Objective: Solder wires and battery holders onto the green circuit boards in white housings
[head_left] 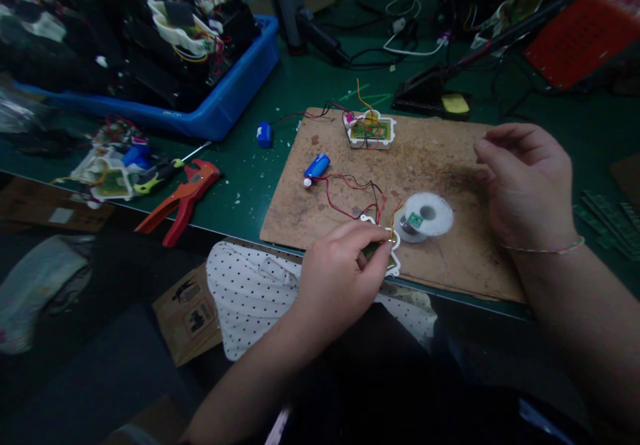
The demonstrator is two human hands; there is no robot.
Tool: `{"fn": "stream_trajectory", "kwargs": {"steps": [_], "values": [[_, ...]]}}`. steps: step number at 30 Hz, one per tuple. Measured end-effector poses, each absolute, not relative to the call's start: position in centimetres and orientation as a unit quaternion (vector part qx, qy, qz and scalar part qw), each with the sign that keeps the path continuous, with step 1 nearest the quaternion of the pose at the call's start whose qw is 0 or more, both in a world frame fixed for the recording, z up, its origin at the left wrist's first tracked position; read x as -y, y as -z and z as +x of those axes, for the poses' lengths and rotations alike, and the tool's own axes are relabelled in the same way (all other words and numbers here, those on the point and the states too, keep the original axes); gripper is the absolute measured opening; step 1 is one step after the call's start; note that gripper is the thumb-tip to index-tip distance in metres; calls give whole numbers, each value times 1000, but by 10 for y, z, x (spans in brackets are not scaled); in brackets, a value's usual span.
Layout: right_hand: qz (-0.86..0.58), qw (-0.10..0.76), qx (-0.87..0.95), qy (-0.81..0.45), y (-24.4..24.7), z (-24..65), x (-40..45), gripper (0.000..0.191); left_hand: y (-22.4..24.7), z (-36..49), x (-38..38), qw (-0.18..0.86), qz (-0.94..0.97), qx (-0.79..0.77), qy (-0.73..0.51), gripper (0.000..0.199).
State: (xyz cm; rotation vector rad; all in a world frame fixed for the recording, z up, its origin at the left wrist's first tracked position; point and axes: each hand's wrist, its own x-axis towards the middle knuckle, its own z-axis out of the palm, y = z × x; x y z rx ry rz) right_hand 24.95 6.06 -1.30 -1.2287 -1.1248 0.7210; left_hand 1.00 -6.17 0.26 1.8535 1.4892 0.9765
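Observation:
My left hand (345,265) is closed in a pinch over a white plastic housing (395,262) at the board's front edge, covering most of it. Its thumb and index finger meet on a thin yellow wire (393,222) rising from the housing. Red and black wires (350,185) link that housing to a blue cylindrical battery (317,165). Just right of the left hand, a solder spool (440,215) lies on its side with a small green circuit board (415,219) against it. Over the board's right part, my right hand (533,178) has its fingertips pressed together; whatever they hold cannot be made out.
A second wired housing (387,142) sits at the brown board's (425,158) back edge. Red-handled cutters (183,202) and a screwdriver (160,177) lie left, before a blue bin (215,115). A soldering stand (420,92) with yellow sponge (455,104) and a red box (580,38) stand behind.

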Motion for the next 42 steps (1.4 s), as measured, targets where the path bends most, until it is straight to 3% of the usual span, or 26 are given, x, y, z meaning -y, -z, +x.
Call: {"fn": "stream_trajectory", "kwargs": {"steps": [28,32,37,42], "values": [[-535,617,482,-317,14,250,-60,22,-2,12,60,308,645,-576,-397,4],[-538,615,478,-322,14,250,-60,22,-6,12,58,378,598,-597,-379,6],[-532,623,468,-332,11,251,-60,23,-11,15,48,570,480,-525,-411,13],[-533,624,466,-332,11,251,-58,24,-17,17,39,619,432,-503,-421,10]]}}
